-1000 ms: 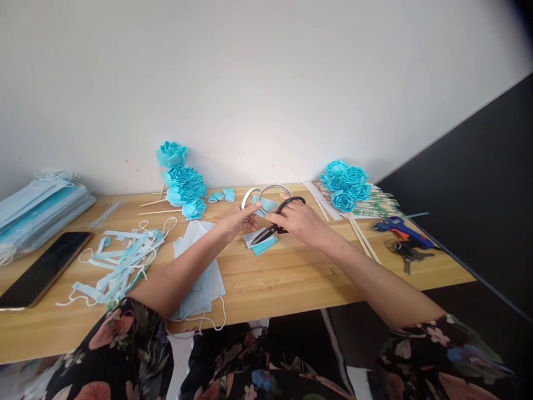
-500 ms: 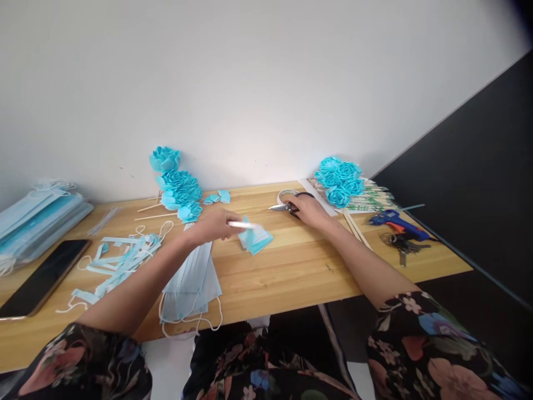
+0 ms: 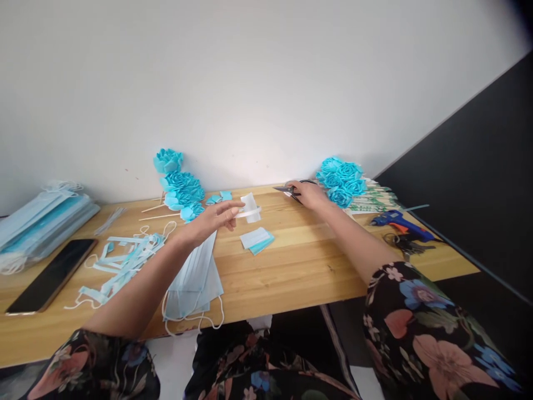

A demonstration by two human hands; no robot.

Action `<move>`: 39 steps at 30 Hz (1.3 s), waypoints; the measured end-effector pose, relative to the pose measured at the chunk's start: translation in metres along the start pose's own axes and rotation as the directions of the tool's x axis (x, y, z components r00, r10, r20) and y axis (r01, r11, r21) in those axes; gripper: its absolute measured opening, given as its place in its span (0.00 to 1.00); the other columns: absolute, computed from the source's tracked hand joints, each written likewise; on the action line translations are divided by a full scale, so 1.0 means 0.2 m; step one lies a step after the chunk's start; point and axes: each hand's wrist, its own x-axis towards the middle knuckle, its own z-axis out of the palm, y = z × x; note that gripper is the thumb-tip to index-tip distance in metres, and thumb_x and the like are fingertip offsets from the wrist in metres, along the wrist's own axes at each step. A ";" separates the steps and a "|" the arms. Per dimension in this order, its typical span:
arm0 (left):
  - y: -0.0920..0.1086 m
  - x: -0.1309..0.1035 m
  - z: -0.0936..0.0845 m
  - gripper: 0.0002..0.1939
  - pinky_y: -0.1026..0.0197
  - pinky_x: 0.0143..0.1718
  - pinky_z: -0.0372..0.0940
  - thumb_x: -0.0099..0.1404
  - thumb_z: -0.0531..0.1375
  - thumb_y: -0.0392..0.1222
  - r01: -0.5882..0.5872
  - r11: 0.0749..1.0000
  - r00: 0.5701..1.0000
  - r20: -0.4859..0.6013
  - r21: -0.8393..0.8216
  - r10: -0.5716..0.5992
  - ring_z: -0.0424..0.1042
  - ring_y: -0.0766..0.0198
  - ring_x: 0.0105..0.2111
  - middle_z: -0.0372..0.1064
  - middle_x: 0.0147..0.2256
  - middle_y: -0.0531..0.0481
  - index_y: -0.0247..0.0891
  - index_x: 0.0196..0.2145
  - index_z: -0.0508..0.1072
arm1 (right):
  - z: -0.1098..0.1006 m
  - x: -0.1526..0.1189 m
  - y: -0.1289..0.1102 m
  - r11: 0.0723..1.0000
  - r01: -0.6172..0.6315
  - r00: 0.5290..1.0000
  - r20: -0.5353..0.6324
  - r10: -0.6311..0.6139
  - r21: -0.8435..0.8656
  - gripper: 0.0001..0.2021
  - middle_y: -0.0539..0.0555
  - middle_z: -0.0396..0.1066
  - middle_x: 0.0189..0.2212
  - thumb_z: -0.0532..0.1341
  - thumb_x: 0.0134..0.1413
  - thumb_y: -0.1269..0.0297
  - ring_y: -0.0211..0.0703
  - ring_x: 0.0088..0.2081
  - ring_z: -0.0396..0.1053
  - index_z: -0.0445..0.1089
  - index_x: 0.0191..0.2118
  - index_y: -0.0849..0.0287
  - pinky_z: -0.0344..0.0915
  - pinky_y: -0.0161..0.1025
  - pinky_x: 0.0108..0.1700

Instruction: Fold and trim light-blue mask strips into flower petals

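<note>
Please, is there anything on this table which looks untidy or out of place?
Yes: the cut strips lie in a loose tangle right of the phone, untidy compared with the stacked masks. Nothing looks spilled.

The person's bare left forearm (image 3: 152,280) slants inward, the left hand (image 3: 220,216) pinching with thumb against fingers, index outstretched; the bare right forearm (image 3: 353,236) reaches farther forward, the right hand (image 3: 308,195) palm-down, fingers curled.
</note>
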 end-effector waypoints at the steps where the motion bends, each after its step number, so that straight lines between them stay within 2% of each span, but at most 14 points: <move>1: -0.01 0.00 0.00 0.26 0.61 0.35 0.67 0.64 0.61 0.56 0.014 0.998 1.000 -0.006 -0.059 -0.014 0.70 0.63 0.30 0.69 0.29 0.47 0.34 0.51 0.74 | 0.00 -0.01 -0.03 0.997 -0.009 0.999 -0.042 0.012 0.081 0.18 0.60 0.79 0.41 0.61 0.55 0.70 0.49 0.41 0.75 0.72 0.52 0.58 0.65 0.40 0.42; 3: -0.04 0.00 0.00 0.23 0.62 0.32 0.66 0.64 0.62 0.55 0.034 0.985 0.999 0.005 -0.171 -0.034 0.70 0.64 0.29 0.69 0.28 0.46 0.33 0.47 0.77 | -0.01 -0.04 -0.14 0.938 -0.002 0.994 -0.103 0.040 0.345 0.19 0.60 0.78 0.45 0.63 0.55 0.65 0.50 0.43 0.75 0.70 0.53 0.58 0.67 0.43 0.45; 4: -0.06 0.01 0.00 0.21 0.63 0.31 0.66 0.64 0.62 0.54 0.037 0.975 0.999 0.008 -0.217 -0.036 0.69 0.65 0.28 0.69 0.27 0.46 0.32 0.45 0.78 | -0.02 -0.07 -0.20 0.855 -0.003 0.994 -0.093 0.061 0.518 0.20 0.58 0.78 0.44 0.64 0.54 0.62 0.49 0.43 0.76 0.70 0.53 0.57 0.69 0.44 0.46; 6: -0.07 0.02 0.01 0.19 0.64 0.30 0.65 0.62 0.64 0.52 0.030 0.957 0.999 -0.017 -0.289 -0.037 0.68 0.66 0.28 0.69 0.27 0.47 0.32 0.40 0.79 | -0.02 -0.11 -0.33 0.594 -0.043 0.999 0.046 0.010 0.804 0.22 0.57 0.79 0.42 0.65 0.54 0.57 0.49 0.43 0.76 0.68 0.54 0.57 0.71 0.46 0.46; 8: -0.07 0.03 0.02 0.17 0.64 0.30 0.65 0.61 0.66 0.51 0.027 0.938 0.997 -0.058 -0.347 -0.050 0.68 0.68 0.27 0.69 0.27 0.48 0.32 0.36 0.78 | -0.02 -0.14 -0.43 0.354 -0.123 0.987 0.151 -0.052 0.927 0.25 0.58 0.78 0.43 0.64 0.54 0.53 0.50 0.45 0.76 0.66 0.55 0.55 0.74 0.47 0.43; 10: -0.05 0.04 0.05 0.15 0.64 0.30 0.65 0.60 0.67 0.49 0.014 0.913 0.995 -0.088 -0.407 -0.055 0.67 0.68 0.26 0.68 0.26 0.49 0.32 0.34 0.77 | -0.01 -0.16 -0.50 0.293 -0.161 0.977 0.193 -0.084 0.943 0.28 0.59 0.78 0.46 0.67 0.52 0.52 0.49 0.45 0.76 0.65 0.57 0.55 0.74 0.45 0.42; 16: 0.02 0.04 0.07 0.14 0.64 0.29 0.64 0.64 0.63 0.48 -0.049 0.838 0.990 -0.141 -0.544 -0.033 0.68 0.68 0.25 0.67 0.25 0.49 0.32 0.34 0.74 | 0.03 -0.17 -0.53 0.346 -0.142 0.964 0.209 -0.163 0.927 0.32 0.59 0.77 0.45 0.67 0.52 0.55 0.45 0.42 0.76 0.62 0.61 0.59 0.72 0.40 0.40; 19: 0.03 0.05 0.04 0.16 0.65 0.28 0.64 0.67 0.59 0.51 -0.079 0.791 0.981 -0.187 -0.607 -0.046 0.68 0.68 0.26 0.66 0.27 0.49 0.33 0.37 0.74 | 0.04 -0.20 -0.55 0.501 -0.043 0.949 0.192 -0.250 0.864 0.29 0.56 0.78 0.42 0.67 0.51 0.55 0.45 0.40 0.76 0.67 0.59 0.60 0.70 0.41 0.41; 22: 0.03 0.06 -0.01 0.16 0.65 0.28 0.63 0.67 0.57 0.52 -0.112 0.764 0.970 -0.238 -0.636 -0.056 0.68 0.67 0.26 0.65 0.28 0.50 0.35 0.37 0.73 | 0.02 -0.23 -0.58 0.675 0.097 0.920 0.193 -0.341 0.731 0.26 0.55 0.78 0.47 0.69 0.49 0.57 0.48 0.46 0.76 0.71 0.55 0.56 0.68 0.41 0.47; 25: 0.01 0.06 -0.05 0.15 0.66 0.28 0.63 0.67 0.57 0.50 -0.128 0.755 0.956 -0.282 -0.643 -0.078 0.69 0.67 0.27 0.65 0.27 0.51 0.35 0.37 0.73 | -0.01 -0.24 -0.58 0.780 0.203 0.912 0.175 -0.371 0.592 0.24 0.55 0.77 0.49 0.69 0.51 0.59 0.48 0.47 0.76 0.71 0.55 0.52 0.68 0.40 0.47; 27: -0.01 0.05 -0.08 0.14 0.66 0.29 0.63 0.67 0.57 0.50 -0.130 0.759 0.948 -0.304 -0.638 -0.093 0.68 0.68 0.27 0.65 0.28 0.51 0.35 0.37 0.73 | -0.02 -0.24 -0.57 0.807 0.283 0.900 0.147 -0.410 0.519 0.24 0.56 0.78 0.47 0.68 0.53 0.62 0.48 0.46 0.76 0.70 0.57 0.52 0.68 0.40 0.45; 32: -0.04 0.03 -0.09 0.14 0.66 0.28 0.63 0.66 0.57 0.51 -0.116 0.773 0.944 -0.311 -0.624 -0.109 0.68 0.68 0.26 0.65 0.27 0.51 0.36 0.36 0.73 | 0.01 -0.27 -0.57 0.742 0.506 0.787 0.116 -0.606 0.441 0.22 0.58 0.75 0.51 0.62 0.58 0.71 0.45 0.48 0.74 0.69 0.58 0.52 0.68 0.41 0.48; 36: -0.06 0.02 -0.07 0.20 0.64 0.29 0.65 0.64 0.59 0.58 -0.073 0.739 0.972 -0.215 -0.670 -0.099 0.70 0.65 0.28 0.68 0.30 0.49 0.36 0.38 0.74 | -0.02 -0.34 -0.60 0.802 0.439 0.830 0.159 -0.535 0.405 0.23 0.59 0.77 0.48 0.63 0.57 0.70 0.47 0.47 0.75 0.70 0.58 0.53 0.69 0.41 0.45; 39: -0.07 0.02 -0.05 0.20 0.63 0.31 0.66 0.60 0.64 0.55 -0.067 0.735 0.987 -0.151 -0.674 -0.048 0.71 0.64 0.30 0.69 0.33 0.48 0.36 0.40 0.74 | -0.11 -0.35 -0.58 0.797 0.300 0.809 0.303 -0.504 0.524 0.26 0.56 0.78 0.47 0.68 0.52 0.65 0.48 0.44 0.77 0.70 0.59 0.49 0.71 0.41 0.43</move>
